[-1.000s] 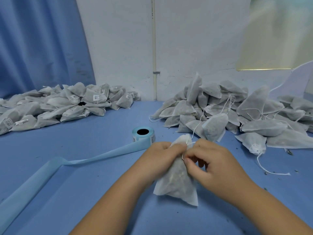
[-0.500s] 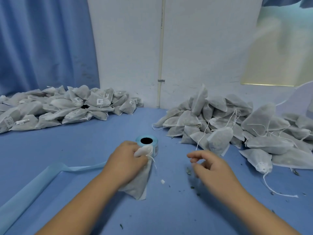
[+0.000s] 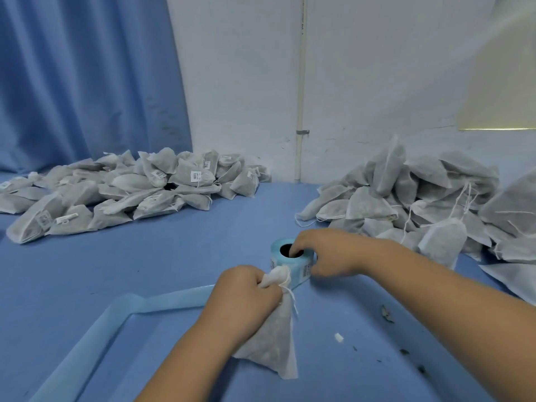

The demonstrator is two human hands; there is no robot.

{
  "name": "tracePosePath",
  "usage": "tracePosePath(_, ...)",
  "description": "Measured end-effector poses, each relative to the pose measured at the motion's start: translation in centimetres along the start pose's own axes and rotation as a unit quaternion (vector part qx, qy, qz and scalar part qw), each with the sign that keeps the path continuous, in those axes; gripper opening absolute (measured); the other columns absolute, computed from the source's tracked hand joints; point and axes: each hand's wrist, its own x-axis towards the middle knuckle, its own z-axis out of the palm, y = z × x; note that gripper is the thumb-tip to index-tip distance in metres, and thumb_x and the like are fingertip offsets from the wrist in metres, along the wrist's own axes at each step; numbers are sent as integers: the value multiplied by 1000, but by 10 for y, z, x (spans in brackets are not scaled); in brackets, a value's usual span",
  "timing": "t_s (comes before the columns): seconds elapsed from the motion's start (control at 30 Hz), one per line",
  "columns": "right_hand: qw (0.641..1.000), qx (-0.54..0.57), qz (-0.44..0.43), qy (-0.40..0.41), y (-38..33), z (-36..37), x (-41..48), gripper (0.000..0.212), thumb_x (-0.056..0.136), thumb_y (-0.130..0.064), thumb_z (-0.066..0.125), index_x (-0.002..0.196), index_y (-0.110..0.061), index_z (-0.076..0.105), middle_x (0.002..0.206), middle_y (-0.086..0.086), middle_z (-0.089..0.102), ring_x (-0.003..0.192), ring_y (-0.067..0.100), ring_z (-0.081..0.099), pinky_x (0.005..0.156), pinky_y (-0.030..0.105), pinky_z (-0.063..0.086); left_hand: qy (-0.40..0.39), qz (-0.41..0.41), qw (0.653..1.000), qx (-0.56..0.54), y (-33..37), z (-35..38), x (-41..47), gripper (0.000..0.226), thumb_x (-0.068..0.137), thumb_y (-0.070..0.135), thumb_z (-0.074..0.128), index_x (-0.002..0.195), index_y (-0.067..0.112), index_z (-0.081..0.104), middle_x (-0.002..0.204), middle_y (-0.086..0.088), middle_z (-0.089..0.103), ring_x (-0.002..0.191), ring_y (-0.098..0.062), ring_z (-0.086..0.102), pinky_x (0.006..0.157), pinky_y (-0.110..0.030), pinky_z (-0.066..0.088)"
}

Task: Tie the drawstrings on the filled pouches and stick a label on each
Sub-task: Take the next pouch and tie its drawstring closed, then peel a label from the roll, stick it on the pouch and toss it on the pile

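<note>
Now the left hand [image 3: 246, 297] is clenched around the gathered neck of a filled pouch [image 3: 275, 343], holding it upright and a little tilted, with its bottom corner resting on the blue worktop [image 3: 174, 256]. The bunched white top of the pouch sticks out above the fist, and a short drawstring [image 3: 291, 294] dangles from the neck down the pouch's side.

Just behind the pouch stands the label roll [image 3: 295, 266], pale blue, hole facing up. The right hand [image 3: 327, 253] grasps it: one fingertip dips into the dark core while the thumb sits against the outer side, near a printed label [image 3: 306, 269] on the roll's face. From the roll a long pale-blue backing strip [image 3: 162, 303] runs leftward behind the left hand, then bends toward the near-left edge of the view.

At the far left lies a heap of pouches [image 3: 130, 190], several showing small white labels. At the far right is another heap of pouches [image 3: 420, 198] with loose white strings trailing. A white scrap [image 3: 338, 338] and dark crumbs [image 3: 387, 313] lie on the worktop below the right forearm. Behind are a blue curtain [image 3: 87, 82], a white wall [image 3: 246, 82] and a thin vertical pipe [image 3: 301, 82].
</note>
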Motion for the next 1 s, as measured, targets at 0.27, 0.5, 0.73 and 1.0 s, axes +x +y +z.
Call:
tracePosePath(0.27, 995, -93, -3, -24, -3, -7, -2, 30, 82, -6, 52, 107, -21, 57, 105, -7, 55, 95, 20, 54, 81, 37, 47, 17, -18, 1000, -1, 1, -20, -5, 29, 77, 23, 60, 56, 18, 41, 48, 8, 31, 43, -10, 29, 40, -19, 27)
tracePosePath(0.5, 996, -85, 21, -24, 4, -3, -12, 32, 82, -4, 47, 108, -21, 55, 107, -6, 55, 93, 21, 55, 76, 36, 45, 10, -46, 998, 35, -3, -44, -14, 36, 78, 26, 64, 57, 18, 36, 50, 5, 27, 44, -11, 24, 39, -23, 18)
tracePosePath(0.73, 998, -55, 36, 15, 7, 1, -14, 25, 82, 1, 45, 93, -21, 50, 93, -7, 50, 84, 16, 49, 58, 23, 31, -28, -51, 998, 33, 0, -48, -16, 33, 77, 25, 64, 59, 17, 37, 55, 3, 29, 49, -13, 26, 43, -25, 18)
tracePosePath(1.0, 995, -35, 68, 65, -1, 11, -37, 40, 83, -2, 45, 115, -24, 55, 116, -12, 49, 98, 20, 55, 83, 41, 48, -120, -49, 989, 65, -4, -48, -17, 26, 74, 28, 66, 61, 19, 45, 59, 0, 34, 55, -15, 30, 51, -26, 23)
